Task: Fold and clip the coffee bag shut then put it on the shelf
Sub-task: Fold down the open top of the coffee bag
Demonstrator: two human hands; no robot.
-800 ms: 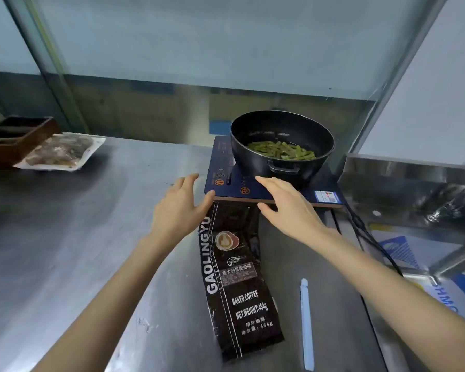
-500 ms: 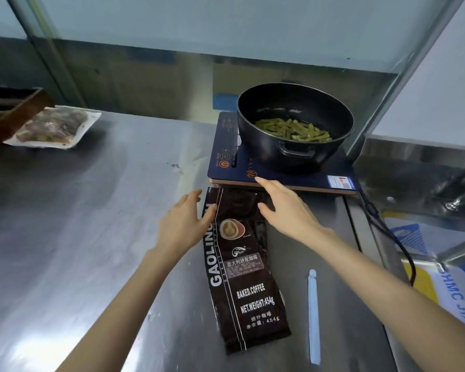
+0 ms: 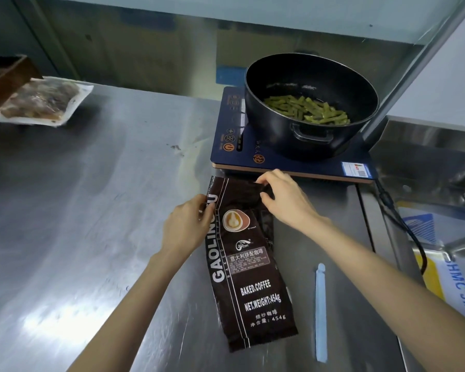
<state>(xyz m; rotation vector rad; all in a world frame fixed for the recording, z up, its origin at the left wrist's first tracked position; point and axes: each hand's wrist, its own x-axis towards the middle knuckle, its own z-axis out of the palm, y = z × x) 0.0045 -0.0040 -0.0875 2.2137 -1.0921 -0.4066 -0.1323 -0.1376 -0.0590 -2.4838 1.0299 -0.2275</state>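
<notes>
Coffee bag flat on bench under my fingers; right hand pinching top edge, left hand gripping side. Soft, crinkly, slippery foil; clip lies right

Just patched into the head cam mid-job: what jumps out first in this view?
The dark coffee bag lies flat at the centre of the steel counter, with the left hand at its left edge and the right hand pinching its top end. Just behind it, a black pot of green beans sits on a blue induction cooktop. A pale blue sealing clip lies untouched to the right of the bag.
</notes>
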